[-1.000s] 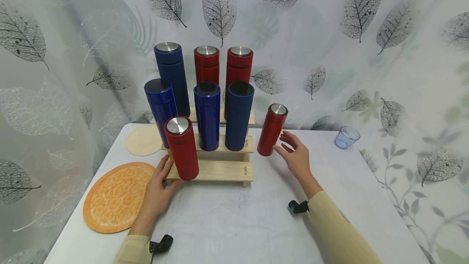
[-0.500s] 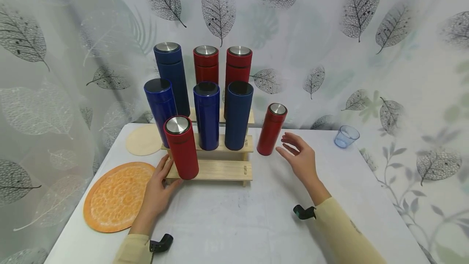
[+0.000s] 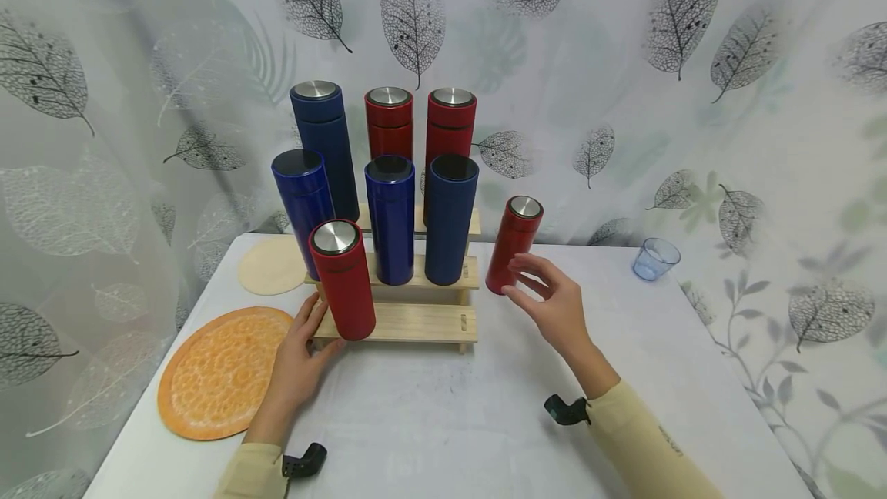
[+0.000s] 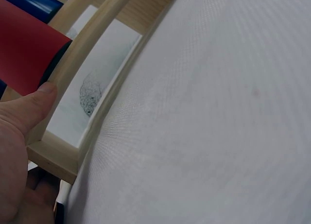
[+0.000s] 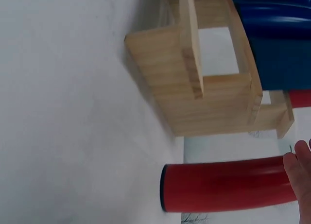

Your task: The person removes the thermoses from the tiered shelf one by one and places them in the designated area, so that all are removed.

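Observation:
A three-step wooden display rack (image 3: 416,323) stands on the white table. My left hand (image 3: 299,364) grips its lower left end, thumb (image 4: 36,105) on the front edge beside the base of a red thermos (image 3: 345,287) on the bottom step. To the rack's right, another red thermos (image 3: 509,249) with a steel-topped lid stands upright on the table. My right hand (image 3: 554,303) is at its right side, fingers spread apart from the thumb and gently bent. The fingertips (image 5: 291,168) overlap that thermos in the head and right wrist views, not wrapped round it.
Blue thermoses (image 3: 391,222) fill the middle step; a dark blue one (image 3: 324,137) and two red ones (image 3: 450,125) stand on the top step. An orange round mat (image 3: 222,372) and a beige disc (image 3: 272,264) lie left. A blue glass (image 3: 654,259) stands at the back right.
My right hand drew back a little to the right from the standing red thermos, then came left to it again, lower on its side. My left hand and the rack have stayed put.

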`<state>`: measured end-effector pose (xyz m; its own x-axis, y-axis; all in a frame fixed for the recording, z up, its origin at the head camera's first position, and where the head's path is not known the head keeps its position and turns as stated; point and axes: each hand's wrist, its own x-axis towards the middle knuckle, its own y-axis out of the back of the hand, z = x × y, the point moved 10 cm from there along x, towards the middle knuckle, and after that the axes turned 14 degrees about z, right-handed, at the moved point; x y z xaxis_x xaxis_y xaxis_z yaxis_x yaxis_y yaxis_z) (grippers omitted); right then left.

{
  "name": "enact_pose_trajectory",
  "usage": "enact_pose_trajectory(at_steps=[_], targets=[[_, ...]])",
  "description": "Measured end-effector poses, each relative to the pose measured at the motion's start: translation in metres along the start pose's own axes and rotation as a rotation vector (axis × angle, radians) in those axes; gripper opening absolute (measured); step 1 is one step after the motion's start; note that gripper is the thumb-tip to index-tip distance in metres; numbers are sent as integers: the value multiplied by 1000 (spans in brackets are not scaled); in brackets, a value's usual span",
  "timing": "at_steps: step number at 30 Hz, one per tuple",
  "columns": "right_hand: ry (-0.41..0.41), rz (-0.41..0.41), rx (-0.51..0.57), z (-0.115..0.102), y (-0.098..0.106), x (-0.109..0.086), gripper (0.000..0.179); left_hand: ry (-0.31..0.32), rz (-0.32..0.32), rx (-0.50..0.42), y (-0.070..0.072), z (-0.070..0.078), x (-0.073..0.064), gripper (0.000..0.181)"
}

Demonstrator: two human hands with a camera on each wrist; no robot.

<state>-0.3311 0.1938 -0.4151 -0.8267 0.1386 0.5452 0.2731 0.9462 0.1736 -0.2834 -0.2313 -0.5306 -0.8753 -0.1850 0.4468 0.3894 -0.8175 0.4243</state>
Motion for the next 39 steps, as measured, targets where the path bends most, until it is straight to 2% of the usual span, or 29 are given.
enact_pose_trajectory(at_steps=[21, 39], targets=[[16, -107, 53, -23, -40, -19, 55, 4, 3, 3, 0, 1, 0, 80], [56, -176, 180, -41, -71, -23, 56, 8, 1, 1, 1, 2, 0, 80]])
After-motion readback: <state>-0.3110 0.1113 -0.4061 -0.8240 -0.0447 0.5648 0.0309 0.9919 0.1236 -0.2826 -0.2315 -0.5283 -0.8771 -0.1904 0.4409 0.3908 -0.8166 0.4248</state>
